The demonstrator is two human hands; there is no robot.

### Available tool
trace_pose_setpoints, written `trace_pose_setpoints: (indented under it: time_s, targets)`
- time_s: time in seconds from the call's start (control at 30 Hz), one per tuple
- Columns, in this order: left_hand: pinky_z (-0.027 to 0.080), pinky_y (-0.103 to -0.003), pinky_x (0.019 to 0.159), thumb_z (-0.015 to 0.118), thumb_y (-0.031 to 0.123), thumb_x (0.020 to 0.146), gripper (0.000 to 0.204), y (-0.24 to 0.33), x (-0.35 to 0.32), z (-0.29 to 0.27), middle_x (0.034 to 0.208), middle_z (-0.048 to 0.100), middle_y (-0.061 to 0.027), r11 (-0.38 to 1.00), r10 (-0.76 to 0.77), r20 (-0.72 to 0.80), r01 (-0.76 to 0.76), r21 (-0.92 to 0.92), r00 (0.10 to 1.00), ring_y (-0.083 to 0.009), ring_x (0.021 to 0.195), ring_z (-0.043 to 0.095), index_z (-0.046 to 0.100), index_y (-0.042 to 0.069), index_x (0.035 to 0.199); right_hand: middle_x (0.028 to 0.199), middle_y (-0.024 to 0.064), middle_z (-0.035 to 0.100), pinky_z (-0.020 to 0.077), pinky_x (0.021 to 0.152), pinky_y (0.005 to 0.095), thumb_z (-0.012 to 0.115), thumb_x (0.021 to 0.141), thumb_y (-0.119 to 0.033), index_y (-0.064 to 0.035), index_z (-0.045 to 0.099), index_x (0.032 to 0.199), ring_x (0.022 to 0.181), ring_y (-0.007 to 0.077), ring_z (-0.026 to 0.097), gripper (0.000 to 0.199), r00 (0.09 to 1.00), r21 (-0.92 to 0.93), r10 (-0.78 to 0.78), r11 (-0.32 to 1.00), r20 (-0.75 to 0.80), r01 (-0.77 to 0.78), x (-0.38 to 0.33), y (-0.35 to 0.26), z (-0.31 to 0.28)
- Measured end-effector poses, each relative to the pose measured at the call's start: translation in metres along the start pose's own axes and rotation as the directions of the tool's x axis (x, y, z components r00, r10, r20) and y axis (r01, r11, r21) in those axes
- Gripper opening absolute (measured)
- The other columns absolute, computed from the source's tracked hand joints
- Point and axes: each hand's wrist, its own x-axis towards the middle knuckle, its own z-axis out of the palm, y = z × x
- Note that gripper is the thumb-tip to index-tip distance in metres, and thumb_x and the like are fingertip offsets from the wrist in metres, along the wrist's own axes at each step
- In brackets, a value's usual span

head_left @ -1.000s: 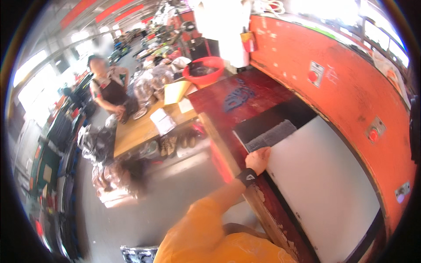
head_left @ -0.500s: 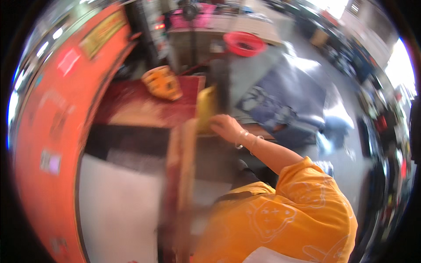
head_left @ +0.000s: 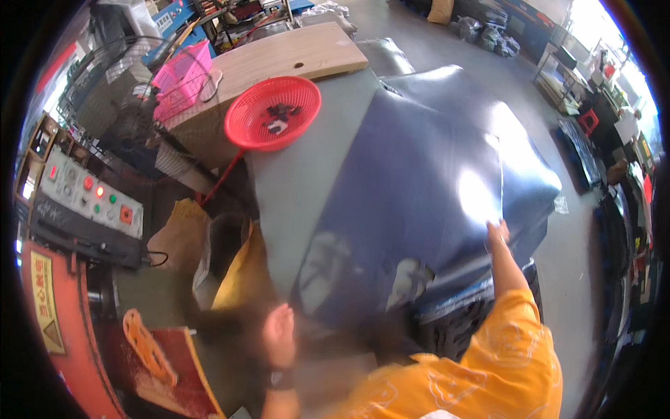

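Observation:
A glossy dark blue sheet (head_left: 412, 188) lies over a stack, with large cut-out openings along its near side. At the sheet's near right edge is my right hand (head_left: 497, 232), its fingers closed on that edge, partly hidden by the glare and the sheet. My left hand (head_left: 280, 334), smeared by motion, is raised near the sheet's left corner, apart from it. No held thing shows in the left hand, and its fingers are too blurred to read. A dark band circles the left wrist.
A red plastic basket (head_left: 273, 114) with dark scraps stands on a grey-green surface (head_left: 293, 188) beside a wooden board (head_left: 300, 56). On the left are a fan (head_left: 118, 105), a control box with buttons (head_left: 91, 195) and an orange machine (head_left: 56, 314). An orange cutting die (head_left: 150, 349) lies on a red board.
The view has swung right, from the orange machine to the blue sheet. My right hand has moved from beside the red board to the sheet's edge. My left hand has come into view.

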Motion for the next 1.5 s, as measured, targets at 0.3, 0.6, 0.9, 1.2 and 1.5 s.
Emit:
trace_pose_setpoints:
  time_s: [0.3,0.6,0.9,1.2,1.5]
  targets:
    - [0.04,-0.042,0.094,0.07,0.033,0.075,0.049,-0.048,0.24,0.197,0.108,0.054,-0.0139,0.597,0.17,0.038,-0.133,0.791,0.985,-0.0317,0.109,0.047,0.055,0.012,0.117,0.09,0.012,0.068,0.0478,0.076,0.0302,0.065,0.083,-0.031,0.0058,0.065,0.101,0.08,0.0167,0.061,0.041,0.976,0.378,-0.185,0.917,0.118,0.128,0.108,0.097,0.028]
    - [0.047,-0.049,0.073,0.049,0.037,0.089,0.037,0.065,0.212,0.199,0.086,0.063,-0.0219,0.761,0.057,0.446,-0.328,0.56,0.893,-0.0403,0.085,0.06,0.062,0.003,0.085,0.094,0.0116,0.064,0.0484,0.074,0.0309,0.058,0.088,-0.026,0.0095,0.06,0.105,0.079,0.0187,0.058,0.039,0.945,0.699,-0.326,0.684,0.037,0.209,0.077,0.051,-0.031]
    - [0.048,-0.044,0.06,0.058,0.026,0.087,0.023,0.219,-0.081,0.008,0.074,0.062,-0.0182,0.529,0.613,0.465,-0.769,0.359,0.639,-0.0358,0.068,0.06,0.064,0.004,0.09,0.092,0.0071,0.063,0.0449,0.074,0.0271,0.054,0.092,-0.024,0.0082,0.062,0.103,0.082,0.0138,0.054,0.035,0.64,0.675,-0.741,0.366,-0.205,0.64,-0.097,-0.049,-0.12]
    - [0.046,-0.035,0.061,0.061,0.016,0.087,0.019,0.192,-0.352,-0.174,0.075,0.06,-0.0153,0.671,0.625,-0.127,-0.448,0.59,0.77,-0.0302,0.066,0.059,0.062,-0.003,0.09,0.076,0.0009,0.057,0.0385,0.063,0.0248,0.054,0.092,-0.02,0.0053,0.059,0.084,0.071,0.0083,0.045,0.027,0.397,0.772,-0.76,-0.21,-0.515,0.599,-0.31,-0.135,-0.24]
    - [0.04,-0.038,0.051,0.063,0.018,0.085,0.023,0.161,-0.293,-0.169,0.064,0.054,-0.0199,0.551,0.78,-0.119,-0.584,0.596,0.614,-0.0346,0.054,0.053,0.057,-0.003,0.081,0.077,0.0093,0.059,0.0429,0.069,0.0286,0.053,0.093,-0.024,0.0065,0.06,0.09,0.071,0.0155,0.05,0.032,0.313,0.489,-0.617,-0.135,-0.722,0.862,-0.275,-0.134,-0.297]
